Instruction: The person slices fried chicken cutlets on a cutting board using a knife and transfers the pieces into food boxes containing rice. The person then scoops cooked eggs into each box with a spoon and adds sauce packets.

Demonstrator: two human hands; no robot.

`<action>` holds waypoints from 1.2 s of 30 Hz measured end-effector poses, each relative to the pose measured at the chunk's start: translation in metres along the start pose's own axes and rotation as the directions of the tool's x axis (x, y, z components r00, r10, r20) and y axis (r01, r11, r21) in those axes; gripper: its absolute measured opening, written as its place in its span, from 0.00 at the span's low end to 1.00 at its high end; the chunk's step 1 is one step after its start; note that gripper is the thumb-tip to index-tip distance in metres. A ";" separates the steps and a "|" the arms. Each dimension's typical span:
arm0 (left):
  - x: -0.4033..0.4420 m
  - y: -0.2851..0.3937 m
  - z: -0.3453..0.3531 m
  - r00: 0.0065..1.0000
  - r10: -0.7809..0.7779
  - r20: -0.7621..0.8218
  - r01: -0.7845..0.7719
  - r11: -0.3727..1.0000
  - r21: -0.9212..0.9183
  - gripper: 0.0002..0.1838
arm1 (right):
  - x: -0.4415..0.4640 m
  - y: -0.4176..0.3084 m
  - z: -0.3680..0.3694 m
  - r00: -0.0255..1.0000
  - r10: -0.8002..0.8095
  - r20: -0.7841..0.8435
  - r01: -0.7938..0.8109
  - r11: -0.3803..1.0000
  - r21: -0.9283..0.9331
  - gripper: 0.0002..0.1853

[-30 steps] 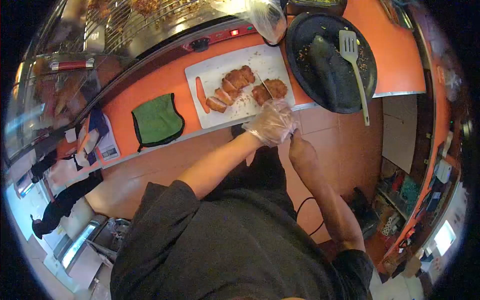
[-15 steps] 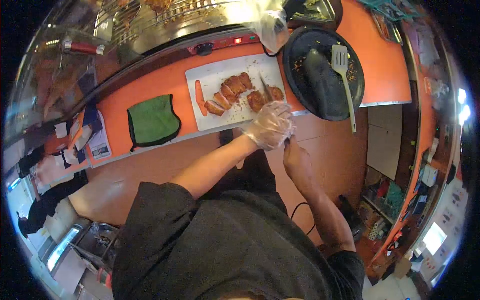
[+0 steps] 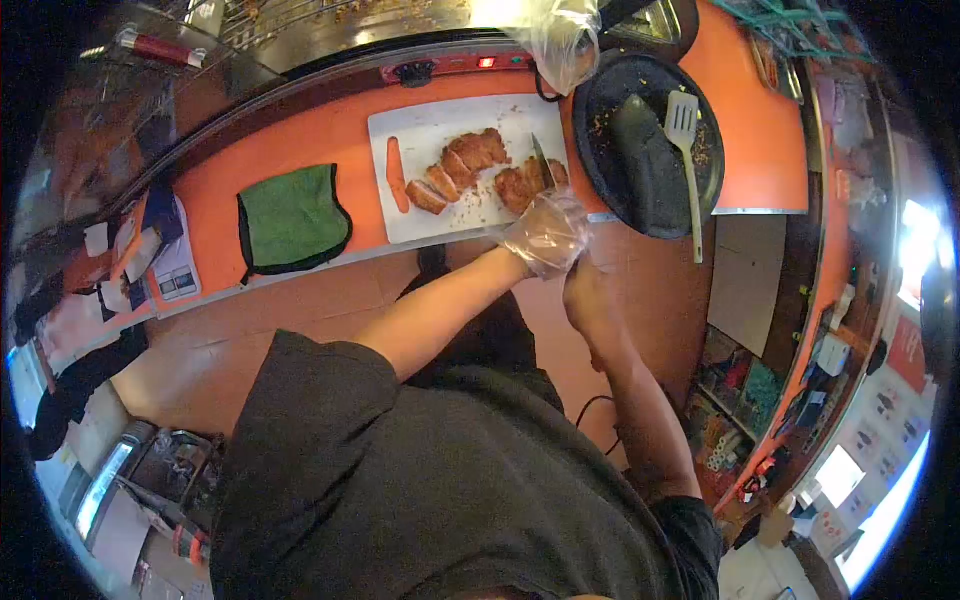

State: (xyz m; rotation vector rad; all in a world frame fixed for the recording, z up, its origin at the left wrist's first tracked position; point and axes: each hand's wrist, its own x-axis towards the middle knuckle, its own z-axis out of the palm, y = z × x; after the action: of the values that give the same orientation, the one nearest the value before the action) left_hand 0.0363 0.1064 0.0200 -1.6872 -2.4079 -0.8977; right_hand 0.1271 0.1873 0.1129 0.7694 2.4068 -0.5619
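My left hand (image 3: 548, 235), in a clear plastic glove, is at the near edge of the white cutting board (image 3: 402, 228). Its fingers are bent against the near side of a browned piece of fried chicken (image 3: 514, 188); the fingertips are partly hidden. Just past it, my bare right hand (image 3: 592, 295) is closed around a knife's handle, mostly out of sight behind the glove. The knife blade (image 3: 541, 158) points away from me and lies across the chicken. Left of it on the board, more fried chicken (image 3: 475, 152) is cut into strips, with crumbs scattered around.
A round black pan (image 3: 590, 150) with a slotted spatula (image 3: 684, 130) stands right of the board. A green cloth (image 3: 293, 218) with black edging lies left on the orange counter (image 3: 210, 200). Behind the board runs a metal warmer with a lit red switch (image 3: 486, 63); a plastic bag (image 3: 565, 50) hangs there.
The view has shifted slightly. The knife blade stands a little straighter at the right-hand chicken piece. Both hands stay close together at the board's near edge.
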 end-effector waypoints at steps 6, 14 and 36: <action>0.005 0.006 -0.006 0.990 -0.048 0.129 0.024 0.983 0.184 0.10 | 0.004 0.026 0.033 0.995 -0.073 -0.066 0.067 0.994 -0.088 0.19; 0.013 0.016 0.018 0.968 -0.029 -0.249 0.014 0.998 -0.061 0.10 | -0.020 0.006 -0.002 0.998 -0.002 -0.070 0.010 0.993 0.116 0.19; 0.000 0.026 -0.014 0.977 -0.132 -0.169 0.119 0.989 -0.085 0.14 | -0.033 0.007 -0.011 0.991 -0.114 -0.069 0.115 0.993 -0.002 0.16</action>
State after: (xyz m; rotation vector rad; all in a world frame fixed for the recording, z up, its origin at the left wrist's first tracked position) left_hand 0.0554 0.1048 0.0427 -1.4237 -2.4124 -1.1158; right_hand 0.1506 0.1852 0.1395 0.6645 2.5265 -0.5924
